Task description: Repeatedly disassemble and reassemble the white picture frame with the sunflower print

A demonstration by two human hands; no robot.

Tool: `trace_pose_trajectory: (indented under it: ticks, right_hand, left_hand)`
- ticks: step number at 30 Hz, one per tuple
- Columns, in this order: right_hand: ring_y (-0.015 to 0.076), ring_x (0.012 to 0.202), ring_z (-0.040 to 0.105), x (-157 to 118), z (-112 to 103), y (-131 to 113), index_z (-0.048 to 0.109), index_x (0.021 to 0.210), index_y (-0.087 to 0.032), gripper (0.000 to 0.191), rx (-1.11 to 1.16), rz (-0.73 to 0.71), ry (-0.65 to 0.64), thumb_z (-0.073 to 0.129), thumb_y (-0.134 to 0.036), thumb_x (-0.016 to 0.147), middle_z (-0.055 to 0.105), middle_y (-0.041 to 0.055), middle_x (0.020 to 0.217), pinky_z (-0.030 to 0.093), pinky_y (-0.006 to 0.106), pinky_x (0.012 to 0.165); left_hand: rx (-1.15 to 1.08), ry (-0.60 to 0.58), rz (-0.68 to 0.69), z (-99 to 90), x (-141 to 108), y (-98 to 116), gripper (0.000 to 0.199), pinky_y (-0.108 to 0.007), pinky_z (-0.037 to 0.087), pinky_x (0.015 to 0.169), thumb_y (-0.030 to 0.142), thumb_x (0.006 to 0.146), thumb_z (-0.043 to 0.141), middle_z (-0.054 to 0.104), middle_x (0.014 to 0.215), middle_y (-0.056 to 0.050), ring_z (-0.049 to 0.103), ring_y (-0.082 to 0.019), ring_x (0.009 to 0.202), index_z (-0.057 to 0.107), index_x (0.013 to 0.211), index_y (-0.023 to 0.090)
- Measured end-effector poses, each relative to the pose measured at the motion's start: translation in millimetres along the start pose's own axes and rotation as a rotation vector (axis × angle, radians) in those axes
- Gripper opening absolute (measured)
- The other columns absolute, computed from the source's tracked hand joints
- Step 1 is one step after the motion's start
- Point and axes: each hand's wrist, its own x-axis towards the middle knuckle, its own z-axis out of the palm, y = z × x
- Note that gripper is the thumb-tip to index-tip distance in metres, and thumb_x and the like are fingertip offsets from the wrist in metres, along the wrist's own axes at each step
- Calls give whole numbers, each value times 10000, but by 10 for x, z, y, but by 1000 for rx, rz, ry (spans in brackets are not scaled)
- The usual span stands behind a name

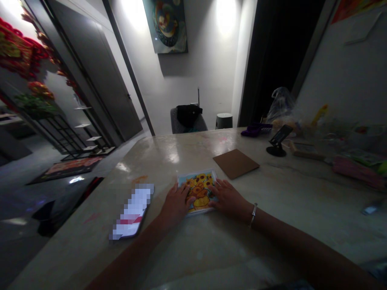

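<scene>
A small sunflower picture (pixel 199 187) with a pale border lies flat on the table in front of me. My left hand (pixel 177 200) rests on its left side, fingers stretched out over the surface. On the right side lies my right hand (pixel 226 196), its fingers spread on the picture's edge; a silver bracelet (pixel 253 214) circles that wrist. Both hands lie flat and appear to grip nothing. A brown square board (pixel 236 163) lies just beyond my right hand. To the left of my left hand is a phone (pixel 134 211) with its screen blurred out.
The marble-like table (pixel 187 249) reaches away to a chair (pixel 189 119) with a black item on it. At the right stand a black phone stand (pixel 278 141), a purple item (pixel 255 129), a clear plastic bag (pixel 281 106) and a pink cloth-like thing (pixel 356 171).
</scene>
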Motion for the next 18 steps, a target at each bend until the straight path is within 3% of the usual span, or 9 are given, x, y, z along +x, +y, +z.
trace_pose_trajectory:
  ticks: [8, 18]
  right_hand:
    - [272, 1241, 325, 6, 45, 11, 432, 1241, -164, 514, 38, 11, -3, 491, -416, 797, 433, 165, 1292, 236, 449, 1010]
    - [262, 1258, 300, 18, 35, 22, 385, 1277, -172, 537, 93, 6, -30, 486, -404, 803, 409, 154, 1314, 230, 446, 1018]
  left_hand:
    - [-11, 73, -48, 81, -16, -27, 501, -473, 279, 985, 415, 826, 383, 442, 1285, -178, 350, -294, 1223, 429, 1219, 107]
    - [-30, 2, -83, 74, -15, -18, 592, -458, 250, 1009, 446, 828, 348, 381, 1322, -219, 284, -310, 1260, 378, 1261, 44]
